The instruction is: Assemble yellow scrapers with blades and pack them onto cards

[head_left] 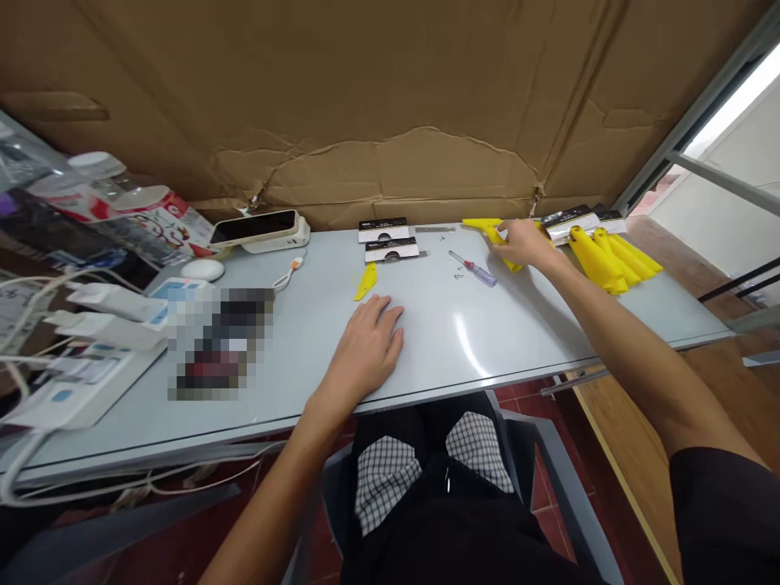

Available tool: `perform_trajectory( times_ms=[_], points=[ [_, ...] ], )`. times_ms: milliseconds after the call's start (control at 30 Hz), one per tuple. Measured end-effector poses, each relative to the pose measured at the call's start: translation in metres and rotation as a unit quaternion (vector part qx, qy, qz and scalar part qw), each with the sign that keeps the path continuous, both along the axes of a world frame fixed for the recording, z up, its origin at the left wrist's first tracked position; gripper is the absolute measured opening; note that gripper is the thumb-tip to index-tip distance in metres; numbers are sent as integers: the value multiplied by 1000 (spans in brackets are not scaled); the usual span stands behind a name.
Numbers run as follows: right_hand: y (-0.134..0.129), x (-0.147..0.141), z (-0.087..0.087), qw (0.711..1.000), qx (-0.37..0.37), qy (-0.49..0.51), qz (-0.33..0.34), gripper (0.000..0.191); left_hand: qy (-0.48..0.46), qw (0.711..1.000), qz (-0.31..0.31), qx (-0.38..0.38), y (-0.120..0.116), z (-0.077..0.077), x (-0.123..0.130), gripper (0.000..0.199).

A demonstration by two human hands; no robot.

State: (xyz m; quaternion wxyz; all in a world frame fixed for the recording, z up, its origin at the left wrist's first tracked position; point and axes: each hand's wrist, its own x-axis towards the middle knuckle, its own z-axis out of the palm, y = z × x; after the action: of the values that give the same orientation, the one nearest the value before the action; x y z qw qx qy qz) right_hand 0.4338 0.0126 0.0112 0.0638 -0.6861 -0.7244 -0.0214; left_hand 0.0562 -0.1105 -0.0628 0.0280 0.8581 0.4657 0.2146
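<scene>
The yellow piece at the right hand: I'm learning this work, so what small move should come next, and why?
I'd probably lift the yellow piece toward the left hand: the right hand has its fingers at it, the left hand rests palm-down with nothing visibly held, and the screwdriver lies between them, so lifting seems safer than sliding.

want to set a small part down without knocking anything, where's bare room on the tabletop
There is bare tabletop between the left hand and the right forearm, from the screwdriver to the front edge. Another patch lies between the pixelated area and the left hand. Crowded: the left end, around the power strip, and back right, by the yellow pieces.
</scene>
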Motion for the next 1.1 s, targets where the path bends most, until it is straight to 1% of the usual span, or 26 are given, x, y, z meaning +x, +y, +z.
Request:
perform_trajectory(
  times_ms=[67, 100, 167, 200, 267, 300, 333, 367, 433, 467, 533, 567, 633, 733, 800, 867, 900, 933, 1000, 1067, 1100],
  points=[
    [-8, -10, 5, 999, 16, 40, 6, 62, -9, 1000, 5, -7, -2, 5, 2, 43],
    [-13, -18, 8, 996, 28, 84, 15, 66, -21, 1000, 6, -13, -2, 10, 3, 43],
    [-26, -40, 13, 982, 40, 177, 46, 74, -78, 996, 17, -32, 4, 23, 5, 44],
    [-34, -53, 14, 972, 31, 226, 59, 79, -120, 992, 16, -44, 9, 32, 6, 45],
    [-50, -84, 13, 940, -22, 328, 93, 81, -211, 973, 24, -91, 27, 49, 6, 50],
    [-58, -99, 11, 922, -53, 369, 105, 78, -262, 956, 38, -123, 37, 57, 6, 54],
    [-65, -114, 8, 908, -75, 398, 109, 73, -315, 934, 54, -162, 49, 63, 6, 56],
    [-71, -127, 3, 899, -99, 410, 117, 65, -369, 904, 61, -208, 60, 68, 5, 53],
    [-77, -146, -6, 885, -133, 426, 129, 51, -447, 845, 37, -292, 79, 72, 4, 38],
    [-77, -152, -11, 882, -141, 431, 130, 50, -471, 821, 23, -321, 87, 72, 3, 35],
    [-74, -158, -19, 880, -154, 432, 122, 48, -513, 783, 16, -350, 96, 67, 2, 40],
    [-72, -159, -22, 879, -163, 433, 115, 49, -528, 770, 18, -358, 99, 64, 1, 46],
    [-67, -158, -24, 870, -191, 443, 103, 51, -545, 754, 26, -365, 102, 58, 2, 53],
    [-61, -154, -21, 844, -249, 460, 118, 54, -546, 750, 34, -371, 106, 53, 4, 45],
    [-59, -149, -16, 829, -287, 456, 148, 46, -532, 751, 25, -390, 107, 54, 6, 40],
    [-55, -140, -9, 829, -293, 450, 160, 42, -497, 761, 1, -417, 108, 57, 6, 39],
    [-53, -133, -5, 834, -280, 450, 153, 44, -472, 772, -13, -426, 107, 59, 6, 38],
    [-50, -125, -1, 849, -253, 445, 135, 45, -444, 785, -25, -431, 107, 60, 6, 36],
    [-45, -108, 8, 873, -199, 436, 93, 41, -386, 819, -38, -422, 103, 61, 5, 32],
    [-39, -91, 14, 896, -141, 417, 66, 33, -315, 864, -51, -390, 99, 61, 4, 29],
    [-36, -85, 16, 914, -94, 389, 68, 28, -274, 888, -62, -364, 96, 60, 3, 28]
  ],
)
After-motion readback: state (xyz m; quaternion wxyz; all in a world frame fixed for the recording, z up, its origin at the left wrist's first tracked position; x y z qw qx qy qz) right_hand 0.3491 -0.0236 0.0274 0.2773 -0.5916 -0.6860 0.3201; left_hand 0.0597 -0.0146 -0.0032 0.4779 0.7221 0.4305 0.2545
